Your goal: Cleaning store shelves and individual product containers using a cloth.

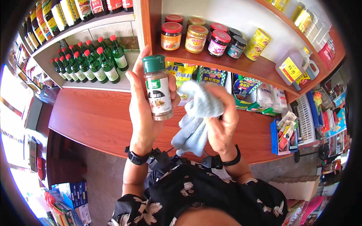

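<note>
My left hand [140,113] is closed round a spice shaker [160,90], a clear jar of brownish powder with a green cap and a black-and-white label. The shaker is held upright with its label facing me, above the wooden counter [102,113]. Beside it, to the right, my right hand [221,120] grips a light blue-grey cloth [196,105] bunched in the fingers, its lower part hanging down. Cloth and shaker are apart, with a small gap between them.
Jars with red and dark lids [196,37] and stacked yellow cans [258,44] line the shelf ahead. Green bottles with red caps [90,62] stand at left. Seasoning bags [213,77] sit below the shelf. At right are a plastic jug [294,67] and a blue basket [274,137].
</note>
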Motion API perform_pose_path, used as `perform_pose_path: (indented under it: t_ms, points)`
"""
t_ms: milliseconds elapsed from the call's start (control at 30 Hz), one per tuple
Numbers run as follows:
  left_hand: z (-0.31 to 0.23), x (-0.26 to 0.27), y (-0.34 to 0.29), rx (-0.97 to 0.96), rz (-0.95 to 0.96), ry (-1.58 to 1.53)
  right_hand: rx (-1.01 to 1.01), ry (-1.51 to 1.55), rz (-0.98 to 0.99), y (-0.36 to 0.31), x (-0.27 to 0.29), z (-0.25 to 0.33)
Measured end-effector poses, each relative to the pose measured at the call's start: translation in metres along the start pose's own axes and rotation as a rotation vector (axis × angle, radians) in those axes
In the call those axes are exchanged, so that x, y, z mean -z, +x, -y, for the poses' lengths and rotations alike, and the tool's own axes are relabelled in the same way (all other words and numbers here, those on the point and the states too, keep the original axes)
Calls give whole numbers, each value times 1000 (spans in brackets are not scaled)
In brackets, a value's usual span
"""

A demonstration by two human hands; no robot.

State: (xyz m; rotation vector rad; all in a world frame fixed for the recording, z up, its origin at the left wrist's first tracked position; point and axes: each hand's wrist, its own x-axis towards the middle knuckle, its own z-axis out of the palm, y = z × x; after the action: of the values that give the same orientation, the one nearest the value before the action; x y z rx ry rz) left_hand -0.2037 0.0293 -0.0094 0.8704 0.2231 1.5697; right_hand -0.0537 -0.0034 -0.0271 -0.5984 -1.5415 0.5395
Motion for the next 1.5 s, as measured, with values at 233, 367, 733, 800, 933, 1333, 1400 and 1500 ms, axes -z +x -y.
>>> perform_pose_path:
  t_ms: [233, 367, 733, 800, 933, 1333, 1400, 1500]
  points:
    - [6, -1, -12, 20, -133, 437, 154, -349, 228, 25, -28, 11]
    - [17, 10, -20, 37, -140, 819, 109, -302, 135, 35, -19, -1]
    - [-12, 13, -9, -86, 376, 1223, -421, 155, 355, 44, 24, 21]
    - [-9, 12, -5, -116, 485, 1240, -496, 238, 321, 40, 34, 17]
    - [-3, 9, 5, -121, 571, 1191, -529, 282, 171, 35, 37, 15]
    - [-73, -70, 139, -517, 266, 1097, -502, 280, -55, 44, 66, 7]
    - [-95, -91, 183, -605, 294, 1053, -457, 249, -62, 43, 69, 14]
    - [-112, -111, 233, -505, 241, 949, -464, 245, -20, 37, 64, 7]
